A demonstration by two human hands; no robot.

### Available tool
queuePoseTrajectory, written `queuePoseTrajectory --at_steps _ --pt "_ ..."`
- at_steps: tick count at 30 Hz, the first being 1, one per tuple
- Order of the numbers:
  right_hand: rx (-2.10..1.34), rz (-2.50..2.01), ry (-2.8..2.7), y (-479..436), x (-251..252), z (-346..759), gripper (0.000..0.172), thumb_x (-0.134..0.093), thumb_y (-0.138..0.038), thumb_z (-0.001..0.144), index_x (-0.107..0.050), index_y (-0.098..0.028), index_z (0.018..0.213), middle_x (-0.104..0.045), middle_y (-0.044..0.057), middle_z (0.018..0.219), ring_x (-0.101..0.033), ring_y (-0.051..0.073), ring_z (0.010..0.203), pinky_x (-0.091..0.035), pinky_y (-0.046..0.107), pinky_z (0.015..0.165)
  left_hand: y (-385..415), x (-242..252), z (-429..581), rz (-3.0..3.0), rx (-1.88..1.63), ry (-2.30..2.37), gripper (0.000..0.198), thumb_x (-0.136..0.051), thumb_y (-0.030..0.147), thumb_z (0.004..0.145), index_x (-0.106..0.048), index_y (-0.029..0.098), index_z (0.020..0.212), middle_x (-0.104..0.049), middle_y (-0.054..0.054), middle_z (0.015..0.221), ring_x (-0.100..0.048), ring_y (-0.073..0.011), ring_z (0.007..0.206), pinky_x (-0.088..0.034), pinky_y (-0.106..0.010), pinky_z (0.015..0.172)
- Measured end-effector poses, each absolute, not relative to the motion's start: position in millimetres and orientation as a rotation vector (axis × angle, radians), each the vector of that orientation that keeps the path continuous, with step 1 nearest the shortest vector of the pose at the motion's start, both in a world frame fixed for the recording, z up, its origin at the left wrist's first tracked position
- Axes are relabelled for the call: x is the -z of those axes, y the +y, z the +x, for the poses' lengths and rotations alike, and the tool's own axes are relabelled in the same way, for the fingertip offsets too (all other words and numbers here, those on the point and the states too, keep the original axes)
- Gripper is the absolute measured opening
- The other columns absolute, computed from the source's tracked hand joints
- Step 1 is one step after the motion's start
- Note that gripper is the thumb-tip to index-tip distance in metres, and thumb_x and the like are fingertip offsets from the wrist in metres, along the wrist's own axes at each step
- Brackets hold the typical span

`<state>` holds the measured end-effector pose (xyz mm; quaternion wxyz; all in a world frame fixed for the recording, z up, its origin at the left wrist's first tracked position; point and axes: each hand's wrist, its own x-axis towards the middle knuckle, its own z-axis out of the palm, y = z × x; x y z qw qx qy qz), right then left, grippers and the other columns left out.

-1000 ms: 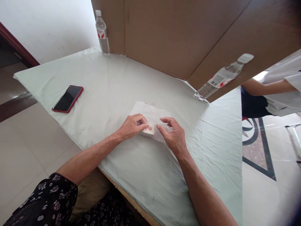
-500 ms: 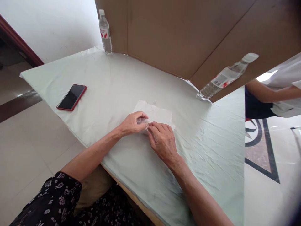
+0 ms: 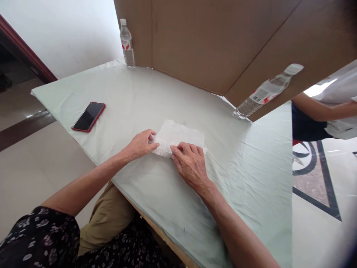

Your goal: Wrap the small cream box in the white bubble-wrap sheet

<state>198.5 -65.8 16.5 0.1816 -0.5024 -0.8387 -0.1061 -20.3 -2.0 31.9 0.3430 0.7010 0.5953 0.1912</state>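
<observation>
A pale rectangular sheet [image 3: 178, 132] lies flat on the cloth, with a crinkled, clear strip that looks like bubble wrap [image 3: 162, 150] along its near edge. At the left end of that strip is my left hand [image 3: 141, 144], its thumb and fingers apart and the thumb tip touching or just over the corner. My right hand [image 3: 192, 162] rests on the near right part of the sheet. Its thumb and forefinger are pressed together on the bubble wrap, and the other fingers curl over the sheet.
A phone in a red case [image 3: 88, 117] lies to the left. One water bottle [image 3: 127, 44] stands at the back; another bottle [image 3: 263, 93] appears slanted at the right. Brown cardboard panels [image 3: 189, 41] rise behind the pale tablecloth [image 3: 134, 96]. Another person's arm [image 3: 315, 107] shows beyond the right edge.
My left hand has moved left, away from my right hand, and its fingers have opened. More of the bubble wrap strip now shows between the hands. My right hand has hardly moved.
</observation>
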Motion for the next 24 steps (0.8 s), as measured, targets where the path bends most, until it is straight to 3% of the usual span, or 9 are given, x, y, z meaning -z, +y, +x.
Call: queuePoseTrajectory --at_steps 2,6,14,18,24 --pt "0.334 -1.417 -2.379 -65 -16 197 0.019 -0.054 -0.02 0.095 -0.064 -0.023 0.112 -0.066 0.006 0.102 -0.049 0.023 0.091 -0.031 0.037 0.081 -3 -37 -25 1.705 -0.458 1.571 0.056 -0.067 0.038 0.079 -0.056 0.014 0.128 -0.067 -0.01 0.11 -0.065 -0.0198 0.086 -0.05 -0.03 0.069" --pt "0.379 -1.41 -2.375 -63 -14 197 0.018 -0.053 -0.02 0.096 -0.065 -0.023 0.109 -0.065 0.007 0.101 -0.048 0.023 0.092 -0.03 0.037 0.081 -4 -49 -24 1.425 -0.352 1.519 0.059 -0.07 0.031 0.077 -0.051 0.01 0.129 -0.067 -0.011 0.1 -0.067 -0.0195 0.074 -0.051 -0.028 0.056" --pt "0.398 -1.384 -2.362 -62 -12 197 0.017 -0.053 -0.018 0.094 -0.065 -0.022 0.106 -0.065 0.007 0.099 -0.049 0.023 0.091 -0.029 0.037 0.081 2 -47 4 0.984 -0.494 1.476 0.01 -0.068 0.019 0.079 -0.06 0.013 0.081 -0.062 -0.001 0.067 -0.059 -0.0123 0.056 -0.045 -0.023 0.047" --pt "0.387 -1.402 -2.367 -62 -13 194 0.015 -0.053 -0.019 0.094 -0.064 -0.022 0.103 -0.067 0.007 0.099 -0.051 0.024 0.091 -0.029 0.038 0.081 2 -49 19 0.987 -0.564 1.427 0.017 -0.064 0.01 0.076 -0.053 0.016 0.064 -0.054 0.003 0.056 -0.052 -0.0092 0.05 -0.039 -0.021 0.044" --pt "0.275 -1.358 -2.281 -63 -12 196 0.043 -0.054 -0.021 0.09 -0.051 -0.013 0.132 -0.071 0.011 0.105 -0.056 0.027 0.093 -0.034 0.039 0.085 0 -57 39 1.063 -0.593 1.341 0.016 -0.064 0.011 0.074 -0.054 0.016 0.064 -0.055 0.003 0.055 -0.051 -0.0079 0.049 -0.041 -0.021 0.048"
